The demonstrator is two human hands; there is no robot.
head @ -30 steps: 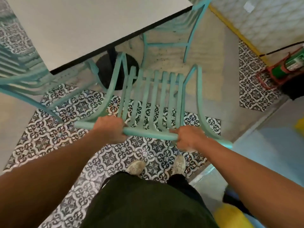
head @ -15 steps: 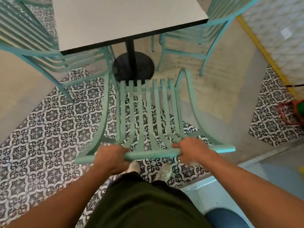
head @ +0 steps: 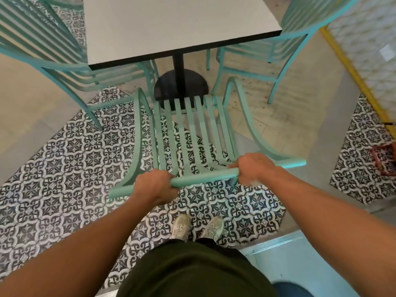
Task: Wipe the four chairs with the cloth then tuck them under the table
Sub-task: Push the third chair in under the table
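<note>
A turquoise slatted metal chair (head: 188, 133) stands in front of me, its back toward me and its seat facing the white square table (head: 171, 26). My left hand (head: 155, 186) grips the chair's top rail at the left. On the right, my right hand (head: 254, 168) grips the same rail, and a bit of pale cloth (head: 254, 182) shows under its fingers. The seat's front edge lies near the table's black round base (head: 181, 85), short of the tabletop's near edge.
Another turquoise chair (head: 42, 54) stands at the table's left side and one more (head: 295, 39) at its right. The floor is patterned tile and beige slab. A yellow-edged wall (head: 351, 71) runs at right. A light blue ledge (head: 300, 254) lies behind my feet.
The chair has swung to face the table squarely and its seat has come closer to the table's base. Both hands kept their grip on the top rail.
</note>
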